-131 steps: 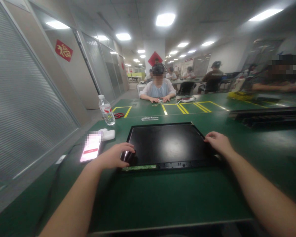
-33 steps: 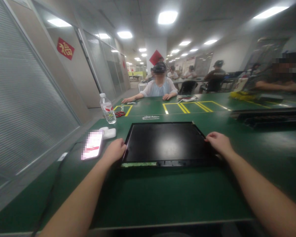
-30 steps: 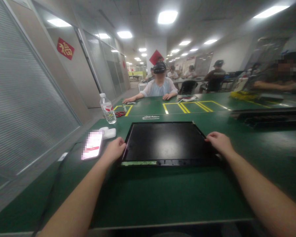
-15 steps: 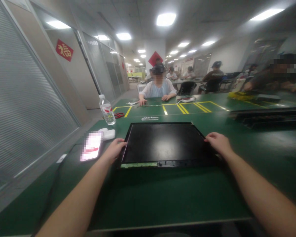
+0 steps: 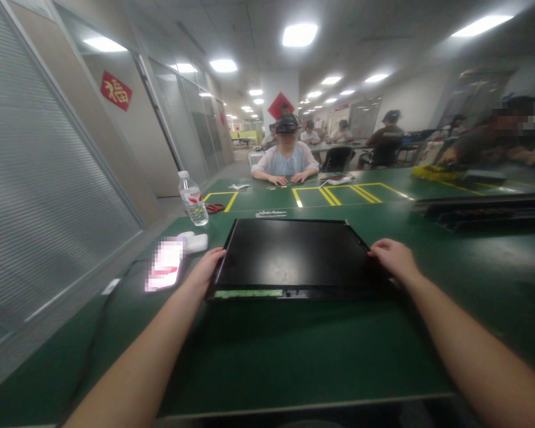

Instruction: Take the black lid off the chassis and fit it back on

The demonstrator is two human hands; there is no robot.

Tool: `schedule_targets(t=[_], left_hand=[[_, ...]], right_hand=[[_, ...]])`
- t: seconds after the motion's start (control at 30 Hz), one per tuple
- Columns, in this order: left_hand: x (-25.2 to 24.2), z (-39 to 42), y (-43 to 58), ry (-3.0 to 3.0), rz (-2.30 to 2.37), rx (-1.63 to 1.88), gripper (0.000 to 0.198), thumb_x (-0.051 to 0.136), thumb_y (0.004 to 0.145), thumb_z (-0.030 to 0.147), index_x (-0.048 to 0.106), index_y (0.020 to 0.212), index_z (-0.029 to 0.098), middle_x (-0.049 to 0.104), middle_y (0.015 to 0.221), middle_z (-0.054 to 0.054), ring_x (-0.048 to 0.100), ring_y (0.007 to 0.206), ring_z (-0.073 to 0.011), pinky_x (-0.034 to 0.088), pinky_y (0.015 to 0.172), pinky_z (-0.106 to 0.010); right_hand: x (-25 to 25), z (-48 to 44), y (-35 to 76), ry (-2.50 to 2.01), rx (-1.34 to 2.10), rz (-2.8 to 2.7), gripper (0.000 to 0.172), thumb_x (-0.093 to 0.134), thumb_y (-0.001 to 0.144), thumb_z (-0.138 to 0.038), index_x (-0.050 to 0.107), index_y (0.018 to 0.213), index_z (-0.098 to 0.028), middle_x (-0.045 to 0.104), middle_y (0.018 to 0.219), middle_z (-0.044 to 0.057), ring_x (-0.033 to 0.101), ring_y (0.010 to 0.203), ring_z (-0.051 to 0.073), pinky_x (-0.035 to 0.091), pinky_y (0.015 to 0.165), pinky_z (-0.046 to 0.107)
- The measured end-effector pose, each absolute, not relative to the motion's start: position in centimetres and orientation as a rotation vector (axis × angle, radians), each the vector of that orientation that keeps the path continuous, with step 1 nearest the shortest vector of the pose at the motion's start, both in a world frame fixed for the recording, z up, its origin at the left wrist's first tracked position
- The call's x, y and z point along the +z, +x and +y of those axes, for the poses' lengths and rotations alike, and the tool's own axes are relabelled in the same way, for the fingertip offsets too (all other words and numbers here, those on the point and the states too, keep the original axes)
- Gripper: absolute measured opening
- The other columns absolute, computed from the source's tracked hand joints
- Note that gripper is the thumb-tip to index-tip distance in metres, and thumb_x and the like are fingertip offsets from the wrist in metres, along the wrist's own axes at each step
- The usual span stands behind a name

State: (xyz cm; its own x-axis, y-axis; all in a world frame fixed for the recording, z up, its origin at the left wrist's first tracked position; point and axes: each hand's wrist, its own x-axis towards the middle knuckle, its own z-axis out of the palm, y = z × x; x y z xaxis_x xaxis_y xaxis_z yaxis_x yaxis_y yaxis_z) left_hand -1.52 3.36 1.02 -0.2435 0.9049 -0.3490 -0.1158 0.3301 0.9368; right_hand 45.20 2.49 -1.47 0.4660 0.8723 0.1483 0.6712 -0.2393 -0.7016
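A flat black display panel (image 5: 289, 252) with a glossy screen is held between my hands over the green table (image 5: 312, 351). Along its near edge runs a strip (image 5: 249, 293), green on the left half and dark on the right. My left hand (image 5: 210, 266) grips the panel's left edge, thumb on the rim. On the opposite side, my right hand (image 5: 395, 258) is closed on the right edge. The fingers under the panel are hidden on both sides. Whether its far edge touches the table, I cannot tell.
Left of the panel lie a lit phone (image 5: 166, 264), a white case (image 5: 195, 242), a water bottle (image 5: 193, 199) and red-handled scissors (image 5: 214, 208). Small white pieces (image 5: 271, 214) lie beyond it. Dark bars (image 5: 485, 211) are at right. A person (image 5: 286, 157) sits opposite.
The panel's left side has risen slightly and shifted left, with my left hand following. My right hand has barely moved. The person opposite has drawn both hands closer together.
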Motion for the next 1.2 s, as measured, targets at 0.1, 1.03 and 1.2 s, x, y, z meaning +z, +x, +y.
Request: schedule_targets(t=[0.1,1.03,1.2], left_hand=[[0.9,3.5,-1.5,0.756,1.442,1.169,0.043,0.07,0.08,0.025,0.055,0.12,0.02,0.067,0.066,0.002,0.066,0.052,-0.0166,0.055,0.056,-0.028],[2.3,1.8,-1.7,1.078,1.556,1.031,0.037,0.076,0.076,0.023,0.065,0.11,0.014,0.074,0.069,-0.002,0.067,0.055,-0.0158,0.051,0.055,-0.025],[2.1,1.9,-1.8,1.103,1.57,1.034,0.037,0.076,0.076,0.023,0.064,0.109,0.013,0.074,0.072,-0.004,0.068,0.057,-0.0164,0.052,0.056,-0.026]], right_hand=[[-1.6,2.5,45.3,-1.988,0.351,-1.287,0.016,0.057,0.071,-0.028,0.071,0.074,-0.021,0.075,0.074,0.005,0.066,0.073,0.021,0.045,0.065,0.03],[-1.3,2.5,45.3,-1.992,0.379,-1.297,0.015,0.058,0.071,-0.027,0.071,0.074,-0.021,0.075,0.076,0.005,0.065,0.071,0.021,0.044,0.065,0.03],[-1.3,2.5,45.2,-1.99,0.358,-1.299,0.015,0.057,0.07,-0.027,0.071,0.074,-0.021,0.075,0.075,0.004,0.065,0.071,0.02,0.044,0.064,0.029]])
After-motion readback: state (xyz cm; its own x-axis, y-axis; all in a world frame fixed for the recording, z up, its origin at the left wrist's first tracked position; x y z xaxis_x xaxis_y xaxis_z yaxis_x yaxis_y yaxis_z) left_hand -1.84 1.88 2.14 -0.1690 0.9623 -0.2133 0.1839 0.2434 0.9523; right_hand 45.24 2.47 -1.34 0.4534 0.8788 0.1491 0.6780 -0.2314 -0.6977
